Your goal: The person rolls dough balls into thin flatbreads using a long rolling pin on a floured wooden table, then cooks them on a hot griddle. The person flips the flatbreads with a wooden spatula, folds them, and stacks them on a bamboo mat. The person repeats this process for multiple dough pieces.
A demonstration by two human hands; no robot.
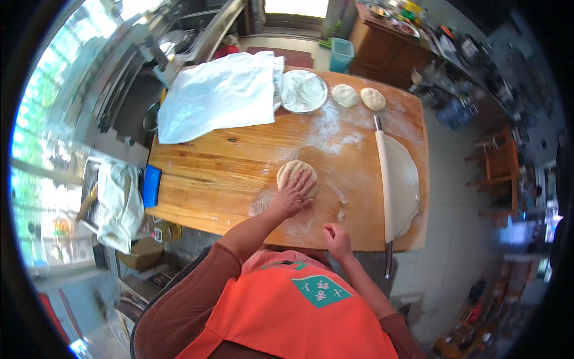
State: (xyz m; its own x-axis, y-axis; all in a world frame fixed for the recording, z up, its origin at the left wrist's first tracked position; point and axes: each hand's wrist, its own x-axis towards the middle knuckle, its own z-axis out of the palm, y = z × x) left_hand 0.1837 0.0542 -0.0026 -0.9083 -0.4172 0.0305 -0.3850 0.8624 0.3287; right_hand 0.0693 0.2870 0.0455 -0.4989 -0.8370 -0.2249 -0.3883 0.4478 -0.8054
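Observation:
My left hand (294, 193) lies flat on a round disc of dough (289, 168), fingers spread over it, near the middle of the wooden table. To its right, my right hand (336, 238) rests by the near table edge with its fingers curled; nothing shows in it. Further right, a rolling pin (389, 256) lies lengthwise with part of a large thin dough sheet (403, 188) wrapped on it. Two smaller dough rounds (345, 95) (373, 99) lie at the far side, beside a round dish of flour (305, 91). Loose flour is scattered on the wood.
A white cloth (219, 94) covers the far left part of the wooden table (197, 179). A blue scraper-like object (152, 185) sits at the left edge, next to a cloth-draped tray (117, 197). An oil bottle (168, 232) stands below. Beyond the table is a teal bin (341, 54).

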